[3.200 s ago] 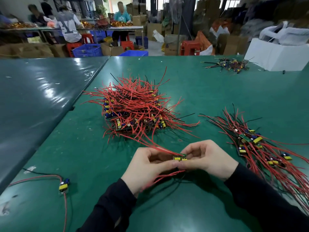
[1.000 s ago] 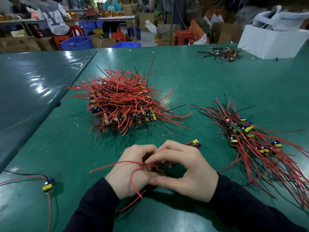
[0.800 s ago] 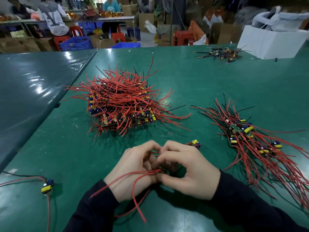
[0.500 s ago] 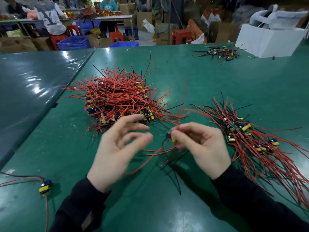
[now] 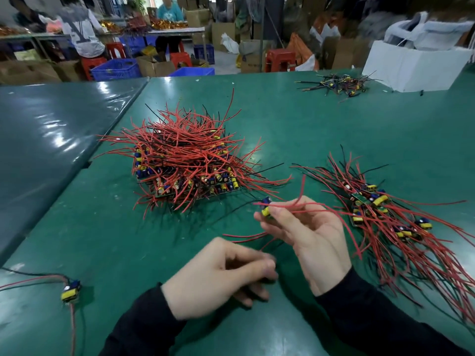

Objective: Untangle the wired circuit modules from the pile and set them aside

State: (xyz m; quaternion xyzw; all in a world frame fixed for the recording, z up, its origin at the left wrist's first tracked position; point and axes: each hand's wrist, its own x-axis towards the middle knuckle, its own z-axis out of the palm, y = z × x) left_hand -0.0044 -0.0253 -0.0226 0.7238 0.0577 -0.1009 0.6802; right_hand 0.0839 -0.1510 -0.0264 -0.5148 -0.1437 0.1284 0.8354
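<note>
Right hand [image 5: 305,235] pinches a small module [image 5: 266,206] at thumb and fingertip, palm turned up, raised just above the green worktop [image 5: 321,129]. Module's yellow and blue parts point toward the big pile; its red wires [image 5: 308,206] trail rightward across the fingers, one curving up, long axis roughly left-right. Left hand [image 5: 221,276] loosely curled low near the worktop, blurred; cannot tell whether its grip holds anything. Half a second ago it was lifted and spread; now it sits lower, nearer the body. Big tangled pile [image 5: 185,160] lies beyond the hands, left of centre. Sorted modules [image 5: 380,214] fan out just right of the right hand. Single module [image 5: 70,291] near the left edge. Small far heap [image 5: 339,84] beside a white box [image 5: 416,65]. Loose red and black wires [image 5: 246,236] lie between the hands.
</note>
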